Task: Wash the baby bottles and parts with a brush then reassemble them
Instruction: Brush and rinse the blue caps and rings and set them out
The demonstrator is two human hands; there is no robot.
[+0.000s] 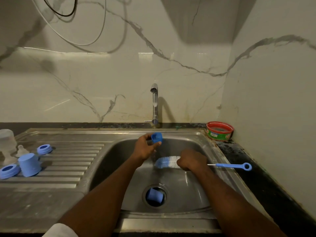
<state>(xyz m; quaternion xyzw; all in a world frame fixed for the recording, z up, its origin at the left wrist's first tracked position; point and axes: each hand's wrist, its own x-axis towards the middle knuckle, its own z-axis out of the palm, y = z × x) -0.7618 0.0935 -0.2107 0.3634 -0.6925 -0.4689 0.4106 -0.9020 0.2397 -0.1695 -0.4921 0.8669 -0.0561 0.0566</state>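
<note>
Glossy pale marble-patterned panels (95, 82) with grey veins covered the back wall and met a like side wall (273, 100) at a corner on the right, and dim light left soft shadows and a few bright reflections on them. Dark and pale cables (95, 40) looped across the upper left of the wall, and the underside of a boxy overhead fitting (205, 19) hung at upper right. A dark, stained countertop (256, 168) framed a stainless steel sink (201, 134) with a ribbed drainboard (71, 161) on its left, a chrome tap (154, 103) standing behind the basin.

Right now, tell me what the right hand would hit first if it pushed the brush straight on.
Probably the sink wall on the left: the right hand points the bottle brush leftward, apparently below the left hand and its blue cap. Depth unclear.
</note>
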